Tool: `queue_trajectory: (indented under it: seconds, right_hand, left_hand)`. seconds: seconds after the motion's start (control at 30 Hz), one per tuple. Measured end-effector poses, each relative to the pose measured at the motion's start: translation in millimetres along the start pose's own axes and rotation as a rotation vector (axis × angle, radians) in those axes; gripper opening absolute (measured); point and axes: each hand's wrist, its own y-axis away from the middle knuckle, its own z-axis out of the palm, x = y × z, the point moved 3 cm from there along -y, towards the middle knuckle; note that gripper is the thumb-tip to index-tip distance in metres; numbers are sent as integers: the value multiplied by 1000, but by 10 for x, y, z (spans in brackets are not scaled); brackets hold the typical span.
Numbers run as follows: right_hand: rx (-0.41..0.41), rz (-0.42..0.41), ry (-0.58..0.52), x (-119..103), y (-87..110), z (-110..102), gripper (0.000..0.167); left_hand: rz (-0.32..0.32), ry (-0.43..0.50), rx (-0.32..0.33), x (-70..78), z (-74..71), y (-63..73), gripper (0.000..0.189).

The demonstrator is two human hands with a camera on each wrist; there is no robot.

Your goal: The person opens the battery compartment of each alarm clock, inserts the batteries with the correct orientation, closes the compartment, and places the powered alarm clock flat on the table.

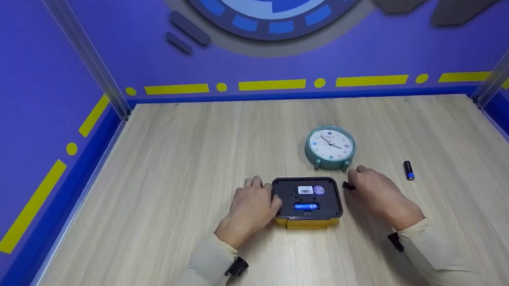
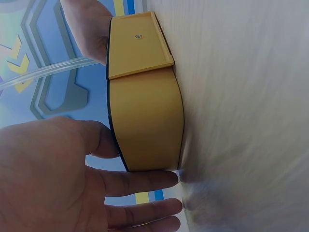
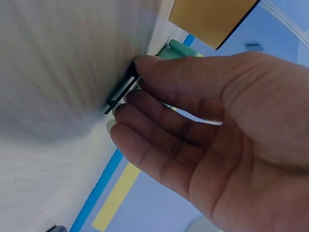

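Note:
A yellow clock [image 1: 309, 223] lies face down, its black back up, with a blue battery [image 1: 306, 206] inside the uncovered compartment. Its face is hidden against the table. At its left side, my left hand [image 1: 251, 205] holds the case, thumb at the back's rim and fingers along the side wall [image 2: 147, 121]. Just right of the clock, my right hand [image 1: 377, 193] pinches a small black battery cover [image 1: 348, 186] between thumb and fingertips. In the right wrist view this flat cover [image 3: 120, 92] is tilted, close over the tabletop.
A round teal alarm clock [image 1: 330, 145] lies face up behind the yellow one, near my right fingertips. A black-and-blue battery [image 1: 408, 170] lies on the wooden table [image 1: 193, 155] to the right. Blue panels [image 1: 276, 66] wall the table at the back and sides.

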Motion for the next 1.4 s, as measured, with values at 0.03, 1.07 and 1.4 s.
queue_trajectory:
  seconds: [0.03,1.07,1.4]
  right_hand:
    - [-2,-1,4,-1,-2,1,13]
    - [40,-5,60,46,-9,41,14]
    - [20,10,77,3,-9,-20,15]
  left_hand:
    - [0,1,-1,-3,4,-2,46]
    - [7,2,11,-4,4,1,46]
    - [2,12,12,-7,1,1,45]
